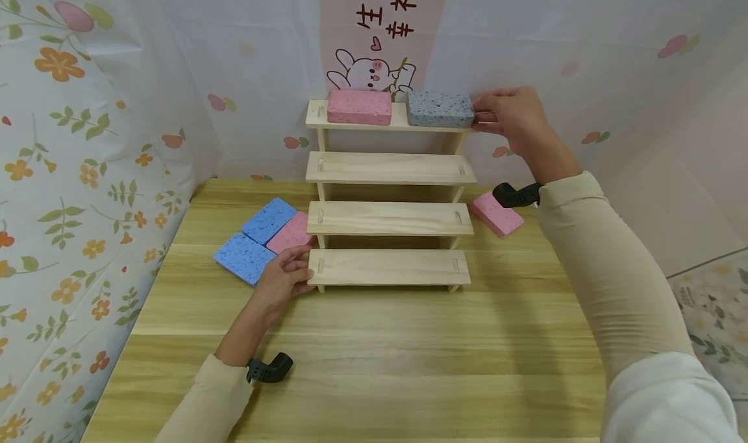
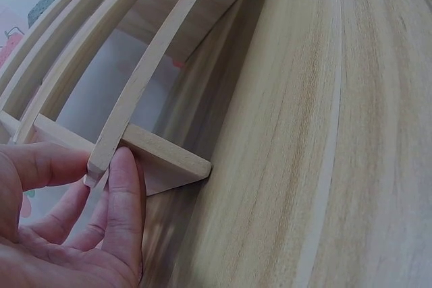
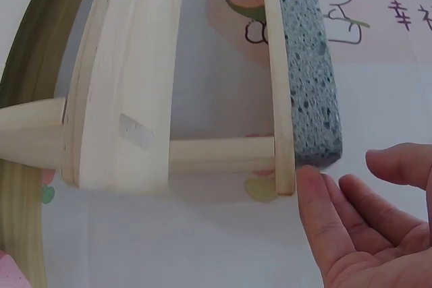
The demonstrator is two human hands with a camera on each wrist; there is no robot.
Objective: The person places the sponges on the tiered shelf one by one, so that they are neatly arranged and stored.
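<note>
A pale wooden stepped rack (image 1: 389, 218) stands on the table. My left hand (image 1: 282, 278) pinches the left end of its lowest step; in the left wrist view thumb and finger (image 2: 124, 200) lie on either side of the board end. On the top step rest a pink sponge (image 1: 359, 107) at the left and a grey-blue speckled sponge (image 1: 441, 110) toward the right. At the grey sponge's right end is my right hand (image 1: 514, 115), fingertips touching or almost touching it. The right wrist view shows the thumb apart from the sponge (image 3: 312, 79).
Left of the rack, two blue sponges (image 1: 269, 220) and a pink one (image 1: 290, 234) lie on the wooden table (image 1: 374, 365). To the right lies another pink sponge (image 1: 497, 214), partly under the right wrist's camera. A printed curtain (image 1: 251, 60) hangs close behind the rack.
</note>
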